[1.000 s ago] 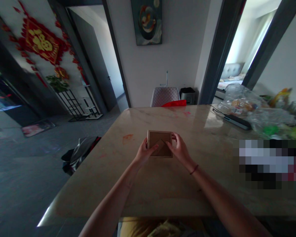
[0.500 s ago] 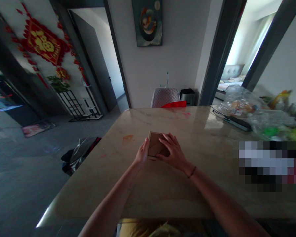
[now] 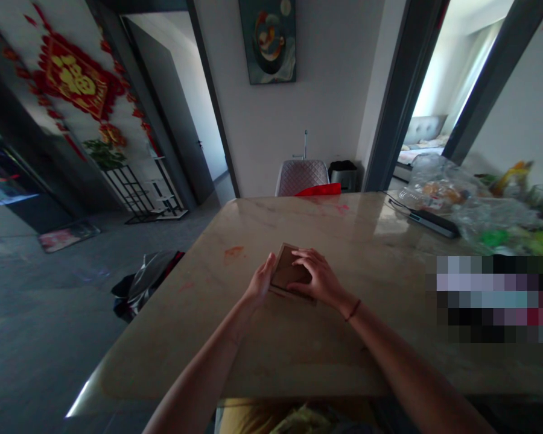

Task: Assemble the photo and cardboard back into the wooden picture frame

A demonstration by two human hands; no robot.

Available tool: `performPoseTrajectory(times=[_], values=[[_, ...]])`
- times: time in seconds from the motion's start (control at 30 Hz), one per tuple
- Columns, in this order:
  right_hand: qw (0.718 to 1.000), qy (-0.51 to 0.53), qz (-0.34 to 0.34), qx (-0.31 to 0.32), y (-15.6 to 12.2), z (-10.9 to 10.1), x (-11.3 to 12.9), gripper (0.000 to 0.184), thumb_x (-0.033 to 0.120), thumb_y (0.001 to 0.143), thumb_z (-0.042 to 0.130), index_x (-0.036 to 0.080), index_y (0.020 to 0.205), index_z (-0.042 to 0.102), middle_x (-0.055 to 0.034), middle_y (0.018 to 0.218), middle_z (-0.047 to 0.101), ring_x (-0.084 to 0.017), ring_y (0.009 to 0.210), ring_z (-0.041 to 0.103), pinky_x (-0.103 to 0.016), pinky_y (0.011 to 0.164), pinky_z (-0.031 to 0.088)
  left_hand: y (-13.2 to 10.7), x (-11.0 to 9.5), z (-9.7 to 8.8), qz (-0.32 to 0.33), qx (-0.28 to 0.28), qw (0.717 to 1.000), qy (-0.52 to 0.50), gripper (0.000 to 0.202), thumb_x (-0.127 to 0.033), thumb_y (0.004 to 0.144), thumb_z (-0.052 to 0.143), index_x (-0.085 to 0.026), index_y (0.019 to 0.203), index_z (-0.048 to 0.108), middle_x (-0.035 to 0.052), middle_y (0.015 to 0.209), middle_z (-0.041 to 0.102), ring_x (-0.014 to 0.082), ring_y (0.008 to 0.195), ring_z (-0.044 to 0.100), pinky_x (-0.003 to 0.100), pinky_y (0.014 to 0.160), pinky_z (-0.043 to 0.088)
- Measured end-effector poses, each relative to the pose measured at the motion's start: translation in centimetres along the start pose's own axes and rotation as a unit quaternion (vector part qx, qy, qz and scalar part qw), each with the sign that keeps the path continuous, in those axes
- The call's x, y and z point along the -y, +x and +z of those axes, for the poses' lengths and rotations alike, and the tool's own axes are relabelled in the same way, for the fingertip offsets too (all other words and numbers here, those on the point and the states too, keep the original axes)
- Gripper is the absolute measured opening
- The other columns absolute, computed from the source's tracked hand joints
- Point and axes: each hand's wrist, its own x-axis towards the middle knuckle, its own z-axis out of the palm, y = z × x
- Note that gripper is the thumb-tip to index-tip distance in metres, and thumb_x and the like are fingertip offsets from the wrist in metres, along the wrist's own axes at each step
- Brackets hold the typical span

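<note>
A small brown wooden frame with flat pieces inside lies on the beige marble table, slightly turned. My left hand grips its left edge with curled fingers. My right hand rests on top of it, fingers bent and pressing down on the right part, which it hides.
Clear plastic bags with food and a dark slim remote lie at the table's far right. A quilted chair with a red item stands at the far edge. A dark bag lies on the floor left of the table.
My right hand moved from the frame's right edge onto its top. The frame has turned a little and shifted, with my left hand still on its left side.
</note>
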Motion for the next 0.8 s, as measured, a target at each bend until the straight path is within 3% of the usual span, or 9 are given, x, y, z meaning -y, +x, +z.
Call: performPoseTrajectory(times=[0.17,0.33,0.53,0.6,0.7,0.8], values=[[0.999,0.036,0.014,0.0,0.3,-0.6,0.3,0.044,0.051,0.061,0.072,0.022,0.091,0.058,-0.0099,0.122,0.057,-0.024,0.116,0.049,-0.043,0.099,0.036,-0.4,-0.3,0.2,-0.016,0.012,1.0,0.012,0.063,-0.064,0.07,0.053,-0.013,0.104,0.066,0.0089,0.085,0.073,0.0265,0.085,0.066,0.033,0.073,0.051],[0.997,0.039,0.051,-0.051,0.4,-0.9,0.2,0.038,0.048,0.063,0.071,0.023,0.087,0.057,-0.0106,0.123,0.055,-0.024,0.115,0.049,-0.044,0.098,0.037,-0.4,-0.2,0.4,-0.028,0.016,0.999,0.011,0.06,-0.064,0.073,0.05,-0.013,0.101,0.066,0.0077,0.084,0.072,0.0231,0.074,0.067,0.03,0.063,0.05],[0.968,0.094,0.15,-0.178,0.5,-0.7,-2.0,0.04,0.049,0.06,0.072,0.021,0.085,0.057,-0.012,0.12,0.056,-0.024,0.112,0.05,-0.041,0.096,0.039,-0.2,-0.2,0.6,-0.018,0.032,0.999,-0.008,0.062,-0.065,0.071,0.051,-0.013,0.1,0.066,0.01,0.087,0.072,0.0262,0.085,0.066,0.034,0.077,0.05],[0.939,0.155,0.212,-0.222,0.5,-0.4,-3.3,0.041,0.051,0.059,0.071,0.02,0.083,0.058,-0.0124,0.117,0.058,-0.024,0.107,0.054,-0.04,0.092,0.041,-0.1,-0.2,0.5,-0.013,0.02,1.0,-0.007,0.064,-0.066,0.069,0.053,-0.013,0.1,0.066,0.0109,0.089,0.072,0.0279,0.091,0.065,0.036,0.082,0.048],[0.857,0.264,0.35,-0.272,0.4,0.0,-5.3,0.046,0.057,0.057,0.067,0.018,0.078,0.058,-0.0134,0.103,0.063,-0.024,0.094,0.059,-0.039,0.082,0.046,0.1,0.0,0.2,-0.002,-0.002,1.0,0.0,0.065,-0.068,0.067,0.054,-0.014,0.1,0.067,0.0115,0.092,0.071,0.0294,0.101,0.061,0.038,0.088,0.046],[0.783,0.356,0.437,-0.262,-0.1,0.1,-6.9,0.05,0.061,0.06,0.063,0.019,0.087,0.06,-0.0105,0.093,0.064,-0.023,0.086,0.062,-0.038,0.075,0.048,0.3,0.1,-0.2,0.001,-0.019,1.0,0.004,0.064,-0.068,0.066,0.055,-0.014,0.098,0.067,0.0115,0.095,0.071,0.0294,0.107,0.058,0.039,0.092,0.043]])
